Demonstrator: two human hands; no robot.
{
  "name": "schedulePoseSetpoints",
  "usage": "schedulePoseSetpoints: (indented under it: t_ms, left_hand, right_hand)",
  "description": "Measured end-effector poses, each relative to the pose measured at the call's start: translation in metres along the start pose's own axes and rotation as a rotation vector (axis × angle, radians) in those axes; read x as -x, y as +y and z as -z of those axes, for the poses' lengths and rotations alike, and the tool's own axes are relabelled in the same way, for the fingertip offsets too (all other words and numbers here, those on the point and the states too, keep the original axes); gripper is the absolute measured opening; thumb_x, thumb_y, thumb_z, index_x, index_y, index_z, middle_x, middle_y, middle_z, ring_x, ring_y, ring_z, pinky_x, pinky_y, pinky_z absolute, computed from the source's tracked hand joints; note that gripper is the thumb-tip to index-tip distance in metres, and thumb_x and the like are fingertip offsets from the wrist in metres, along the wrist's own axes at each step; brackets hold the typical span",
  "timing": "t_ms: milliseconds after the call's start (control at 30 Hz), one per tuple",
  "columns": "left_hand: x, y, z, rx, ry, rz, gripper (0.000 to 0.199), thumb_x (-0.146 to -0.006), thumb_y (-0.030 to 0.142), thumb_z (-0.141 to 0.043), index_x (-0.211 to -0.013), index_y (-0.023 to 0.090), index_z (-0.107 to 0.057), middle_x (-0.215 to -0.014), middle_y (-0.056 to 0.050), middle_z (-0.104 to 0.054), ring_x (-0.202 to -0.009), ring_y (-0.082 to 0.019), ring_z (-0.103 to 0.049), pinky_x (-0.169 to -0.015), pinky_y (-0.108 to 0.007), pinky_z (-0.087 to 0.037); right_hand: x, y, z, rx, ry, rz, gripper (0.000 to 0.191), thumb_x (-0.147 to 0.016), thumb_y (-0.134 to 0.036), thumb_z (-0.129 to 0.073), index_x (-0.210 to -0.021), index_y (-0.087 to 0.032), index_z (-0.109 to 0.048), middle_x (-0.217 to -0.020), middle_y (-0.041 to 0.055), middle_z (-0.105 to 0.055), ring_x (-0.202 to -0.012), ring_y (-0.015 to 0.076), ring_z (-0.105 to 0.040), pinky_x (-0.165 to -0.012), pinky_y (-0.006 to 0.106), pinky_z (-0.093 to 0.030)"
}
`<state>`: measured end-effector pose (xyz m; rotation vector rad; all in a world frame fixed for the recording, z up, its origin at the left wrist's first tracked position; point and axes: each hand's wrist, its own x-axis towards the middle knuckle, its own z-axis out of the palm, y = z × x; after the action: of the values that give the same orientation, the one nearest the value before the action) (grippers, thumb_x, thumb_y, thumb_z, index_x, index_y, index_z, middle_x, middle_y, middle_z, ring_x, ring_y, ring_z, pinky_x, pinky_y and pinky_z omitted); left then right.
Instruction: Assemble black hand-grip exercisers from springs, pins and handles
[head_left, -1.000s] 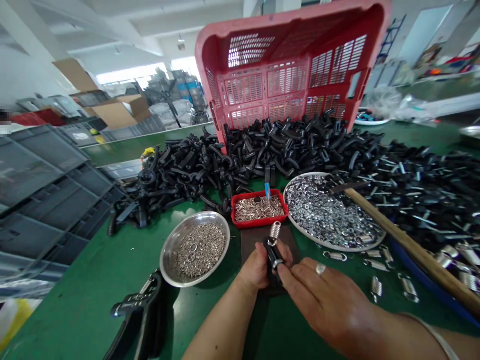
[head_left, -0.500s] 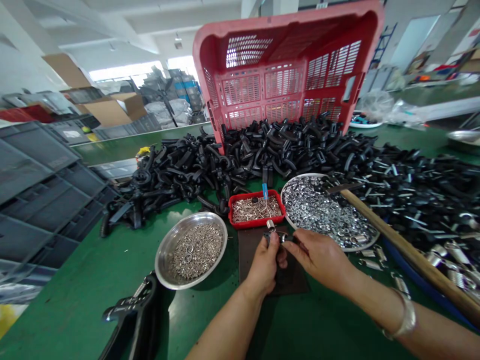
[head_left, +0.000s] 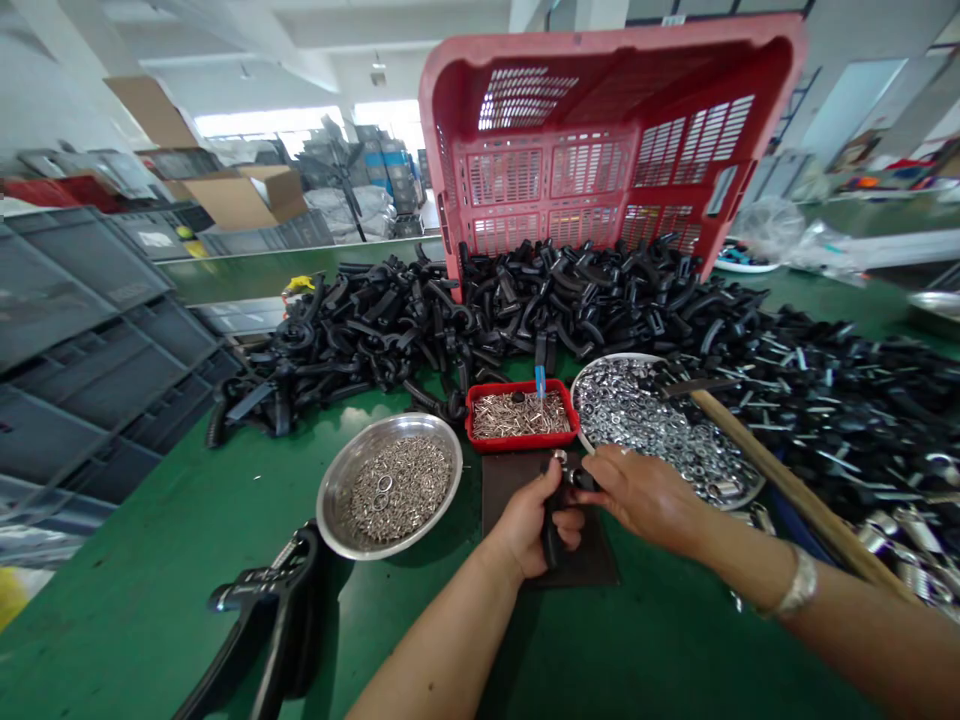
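My left hand (head_left: pixel 529 525) is closed around a black plastic handle (head_left: pixel 553 545), which points down out of the fist. A small shiny metal part (head_left: pixel 559 457) shows at the handle's upper end, beside my thumb. Right against it, my right hand (head_left: pixel 637 490) pinches a dark piece (head_left: pixel 582 480) at that end; the fingers partly hide its shape. Both hands are above a dark flat plate (head_left: pixel 506 490) on the green table. A hand grip strengthener (head_left: pixel 289 600) with black handles and a spring lies at the lower left.
A steel bowl (head_left: pixel 327 515) holds small metal pins and two rings. A red tray (head_left: pixel 517 443) of pins and a round tray (head_left: pixel 581 375) of metal pieces stand beyond. A hammer (head_left: pixel 780 475) lies right. Black handles (head_left: pixel 525 300) heap before a tipped red crate (head_left: pixel 442 170).
The view has shifted slightly. The black handle in my left hand now points down and shows below the fist. My right hand stays close against its upper end.
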<state>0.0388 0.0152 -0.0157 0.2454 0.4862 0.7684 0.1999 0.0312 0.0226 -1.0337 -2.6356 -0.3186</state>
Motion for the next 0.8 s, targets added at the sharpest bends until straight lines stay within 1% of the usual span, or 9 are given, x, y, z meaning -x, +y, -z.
schedulePoseSetpoints:
  t_ms: [100,200,300,367,500,633,667,733,800]
  left_hand:
    - [0.000,0.004,0.004,0.080,-0.103,0.147,0.049,-0.081,0.052,-0.045,-0.074,0.005,-0.054,-0.053,0.006,-0.033,-0.038,0.001,-0.024,-0.037,-0.010,-0.021]
    - [-0.002,0.002,0.003,0.068,-0.088,0.097,0.050,-0.082,0.053,-0.041,-0.072,0.005,-0.053,-0.049,0.006,-0.030,-0.038,0.000,-0.022,-0.036,-0.011,-0.020]
    - [-0.004,-0.006,-0.001,-0.030,0.000,-0.144,0.038,-0.078,0.050,-0.051,-0.075,0.012,-0.048,-0.054,0.005,-0.039,-0.039,-0.001,-0.027,-0.037,-0.013,-0.022]
    - [-0.006,-0.012,-0.001,-0.143,0.059,-0.345,0.035,-0.075,0.050,-0.055,-0.077,0.017,-0.045,-0.057,0.005,-0.042,-0.042,-0.003,-0.032,-0.040,-0.015,-0.026]
    - [-0.008,-0.017,0.003,-0.523,0.139,-0.587,0.038,-0.076,0.053,-0.051,-0.088,0.017,-0.049,-0.055,0.006,-0.044,-0.048,-0.006,-0.039,-0.050,-0.019,-0.033]
    - [-0.005,-0.015,0.003,-0.817,0.109,-0.803,0.035,-0.079,0.043,-0.053,-0.102,0.017,-0.054,-0.084,-0.002,-0.059,-0.077,-0.012,-0.053,-0.074,-0.024,-0.040]
    - [-0.005,-0.015,0.002,-0.847,0.101,-0.844,0.033,-0.079,0.040,-0.054,-0.102,0.018,-0.055,-0.093,-0.004,-0.060,-0.086,-0.014,-0.053,-0.080,-0.026,-0.038]
    - [-0.004,-0.014,0.000,-0.847,0.120,-0.877,0.030,-0.079,0.038,-0.055,-0.101,0.018,-0.056,-0.098,-0.005,-0.059,-0.092,-0.016,-0.053,-0.083,-0.027,-0.038]
    - [-0.005,-0.014,-0.001,-0.771,0.166,-0.811,0.032,-0.077,0.041,-0.056,-0.099,0.017,-0.056,-0.084,-0.003,-0.059,-0.076,-0.013,-0.053,-0.071,-0.024,-0.040]
  right_hand:
    - [-0.001,0.010,0.004,0.050,-0.028,0.114,0.021,-0.087,-0.027,-0.040,-0.100,-0.016,-0.053,-0.083,0.0083,-0.061,-0.076,0.0177,-0.056,-0.059,0.025,-0.040]
    - [-0.003,0.010,0.006,0.064,-0.071,0.109,0.019,-0.086,-0.028,-0.042,-0.095,-0.016,-0.054,-0.079,0.0076,-0.061,-0.074,0.0180,-0.056,-0.056,0.025,-0.038]
    - [-0.004,0.000,0.005,0.014,-0.087,-0.064,0.025,-0.087,-0.036,-0.040,-0.084,-0.015,-0.054,-0.072,0.0076,-0.060,-0.067,0.0188,-0.056,-0.054,0.027,-0.037]
    - [-0.005,-0.008,0.005,-0.119,-0.113,-0.227,0.031,-0.088,-0.039,-0.034,-0.079,-0.016,-0.052,-0.067,0.0063,-0.059,-0.062,0.0177,-0.056,-0.054,0.027,-0.036]
    - [-0.009,-0.017,0.011,-0.642,-0.205,-0.451,0.043,-0.090,-0.044,-0.022,-0.075,-0.018,-0.052,-0.061,0.0017,-0.053,-0.056,0.0133,-0.051,-0.054,0.026,-0.036]
    - [-0.011,-0.016,0.012,-1.137,-0.399,-0.760,0.060,-0.086,-0.058,-0.011,-0.090,-0.018,-0.055,-0.049,-0.0051,-0.037,-0.039,0.0098,-0.033,-0.039,0.022,-0.025]
    - [-0.011,-0.016,0.011,-1.153,-0.410,-0.801,0.063,-0.084,-0.060,-0.010,-0.092,-0.018,-0.056,-0.047,-0.0054,-0.034,-0.038,0.0102,-0.032,-0.038,0.022,-0.024]
    - [-0.012,-0.017,0.009,-1.027,-0.344,-0.742,0.063,-0.084,-0.060,-0.011,-0.089,-0.019,-0.059,-0.050,-0.0020,-0.041,-0.046,0.0131,-0.042,-0.045,0.025,-0.033]
    - [-0.015,-0.018,0.007,-0.803,-0.235,-0.618,0.061,-0.085,-0.058,-0.013,-0.082,-0.019,-0.059,-0.061,0.0036,-0.052,-0.064,0.0174,-0.052,-0.060,0.030,-0.040]
